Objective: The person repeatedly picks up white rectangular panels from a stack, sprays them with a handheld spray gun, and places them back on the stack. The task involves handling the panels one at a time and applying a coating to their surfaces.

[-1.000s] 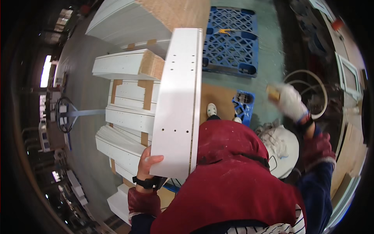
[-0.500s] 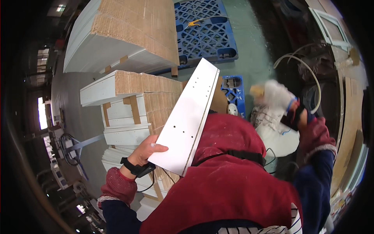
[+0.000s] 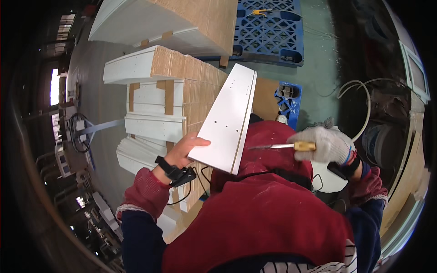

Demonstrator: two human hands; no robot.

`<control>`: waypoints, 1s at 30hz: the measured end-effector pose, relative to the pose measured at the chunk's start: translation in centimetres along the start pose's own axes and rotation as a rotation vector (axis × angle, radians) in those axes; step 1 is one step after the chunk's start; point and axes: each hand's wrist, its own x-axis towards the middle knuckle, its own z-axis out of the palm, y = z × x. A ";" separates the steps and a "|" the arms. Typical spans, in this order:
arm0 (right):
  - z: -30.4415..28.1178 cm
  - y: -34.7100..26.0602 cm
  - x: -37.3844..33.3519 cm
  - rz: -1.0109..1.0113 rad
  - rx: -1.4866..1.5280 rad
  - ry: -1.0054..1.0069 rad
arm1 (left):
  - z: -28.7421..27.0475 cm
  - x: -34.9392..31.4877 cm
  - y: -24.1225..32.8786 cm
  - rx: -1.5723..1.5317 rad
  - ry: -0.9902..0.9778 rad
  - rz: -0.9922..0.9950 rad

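Observation:
My left hand [image 3: 186,150] is bare and grips the near end of a long white panel [image 3: 223,123], thumb on its face. The panel is tilted upward in front of my lap, with several small drilled holes and a narrow groove along its right edge. In my gloved right hand [image 3: 325,144] is a hand tool with a yellow handle [image 3: 305,146] and a slim metal blade [image 3: 273,146]. Its blade points left toward the panel, apart from it; its exact kind cannot be made out.
Stacks of white-faced boards [image 3: 154,129] with brown edges stand at my left. Beyond them lies a blue plastic pallet [image 3: 268,34] with a yellow air gun [image 3: 259,12] on it. A pale hose [image 3: 367,104] curls at the right, above a bucket [image 3: 380,141].
My right hand has come in from the right toward the panel, and its tool now shows clearly. The left hand and the panel have shifted slightly right and up in view.

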 end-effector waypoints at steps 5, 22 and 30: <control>-0.5 3.9 0.2 0.360 0.031 0.135 | -1.9 0.6 -1.9 -0.542 -0.035 -0.105; 2.4 18.4 -5.5 0.454 0.037 0.112 | -3.0 -9.5 -8.1 -0.476 -0.050 0.099; 2.9 17.1 -4.0 0.731 0.405 0.011 | -3.5 -21.6 -17.9 -0.353 0.389 0.213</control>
